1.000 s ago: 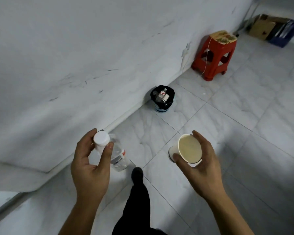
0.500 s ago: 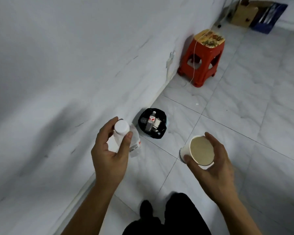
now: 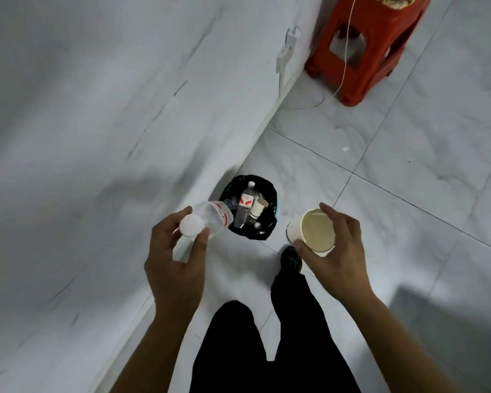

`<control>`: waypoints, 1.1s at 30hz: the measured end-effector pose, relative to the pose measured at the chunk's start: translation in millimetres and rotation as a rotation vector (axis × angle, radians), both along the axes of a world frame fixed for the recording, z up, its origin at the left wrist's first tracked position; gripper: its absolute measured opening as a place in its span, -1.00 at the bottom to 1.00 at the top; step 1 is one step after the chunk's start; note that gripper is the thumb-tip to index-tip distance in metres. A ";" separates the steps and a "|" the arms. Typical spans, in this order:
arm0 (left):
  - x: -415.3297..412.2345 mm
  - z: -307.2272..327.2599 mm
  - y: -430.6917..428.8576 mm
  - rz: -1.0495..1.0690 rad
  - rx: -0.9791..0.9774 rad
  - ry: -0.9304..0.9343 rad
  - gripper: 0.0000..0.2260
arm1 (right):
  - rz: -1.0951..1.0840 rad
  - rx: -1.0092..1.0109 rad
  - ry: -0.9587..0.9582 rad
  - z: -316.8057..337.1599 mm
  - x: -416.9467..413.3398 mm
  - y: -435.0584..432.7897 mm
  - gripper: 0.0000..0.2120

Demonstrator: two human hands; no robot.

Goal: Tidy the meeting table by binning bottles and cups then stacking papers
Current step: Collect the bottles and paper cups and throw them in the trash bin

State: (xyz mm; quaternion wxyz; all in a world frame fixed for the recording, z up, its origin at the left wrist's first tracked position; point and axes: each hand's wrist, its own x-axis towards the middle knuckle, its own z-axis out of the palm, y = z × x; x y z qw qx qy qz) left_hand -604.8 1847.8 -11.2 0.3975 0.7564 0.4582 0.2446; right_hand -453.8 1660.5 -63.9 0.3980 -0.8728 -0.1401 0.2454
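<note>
The bottle [image 3: 217, 217] had come right up to the bin [image 3: 270, 191]. A second earlier the bin stood well ahead against the wall [image 3: 97, 137]; half a second earlier it was nearer but still apart from both hands. In the present view the person stood over it, one shoe [image 3: 291, 258] close to its near side, and the bottle's clear body overlapped the left edge of the bin's black liner.

The left hand [image 3: 176, 268] held the bottle by its white-capped end, fingers [image 3: 201, 241] curled round the neck, the body pointing away and down toward the opening. The right hand [image 3: 336, 259] gripped the paper cup [image 3: 316, 232] round its rim, mouth turned up toward the camera. It seemed to hold nothing. It hung just right of the bin, above the floor [image 3: 394, 194], not over the opening.

Another bottle [image 3: 245, 204] and another cup [image 3: 257, 207] already lay inside the bin.

The walk to the bin looked finished, so this part of the task had come down to the drop. The bottle seemed ready to be let go; the cup probably needed a short move leftward first. Neither was released yet, and the papers remained out of sight.
</note>
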 end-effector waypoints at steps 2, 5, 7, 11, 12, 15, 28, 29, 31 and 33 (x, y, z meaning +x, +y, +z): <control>22.1 -26.0 22.9 0.027 -0.040 -0.013 -0.65 | -0.011 -0.056 0.033 -34.1 22.5 22.6 -0.23; 50.8 -100.2 60.7 0.073 -0.109 -0.019 -0.65 | -0.029 -0.164 0.116 -120.2 49.2 62.1 -0.19; 64.1 -159.4 81.7 0.103 -0.175 -0.002 -0.64 | -0.039 -0.213 0.135 -185.7 59.8 87.8 -0.17; 75.1 -288.5 112.2 0.093 -0.219 0.069 -0.63 | -0.020 -0.264 0.138 -324.3 70.4 142.7 -0.20; 77.2 -309.2 116.4 0.091 -0.220 0.075 -0.63 | -0.008 -0.261 0.114 -349.0 73.1 153.8 -0.20; 83.8 -373.4 130.1 0.086 -0.226 0.077 -0.62 | 0.034 -0.263 -0.015 -427.7 75.4 180.3 -0.23; 134.2 -484.0 166.8 -0.026 -0.155 0.202 -0.66 | 0.489 -0.614 0.162 -508.1 50.5 159.8 -0.27; 138.2 -490.1 167.3 0.006 -0.158 0.211 -0.67 | 0.482 -0.608 0.164 -507.4 51.7 157.4 -0.27; 141.8 -506.0 163.8 0.078 -0.206 0.237 -0.69 | 0.470 -0.593 0.179 -509.1 55.1 152.8 -0.28; 138.2 -523.4 154.4 0.117 -0.283 0.300 -0.71 | 0.463 -0.575 0.174 -511.4 56.5 149.4 -0.28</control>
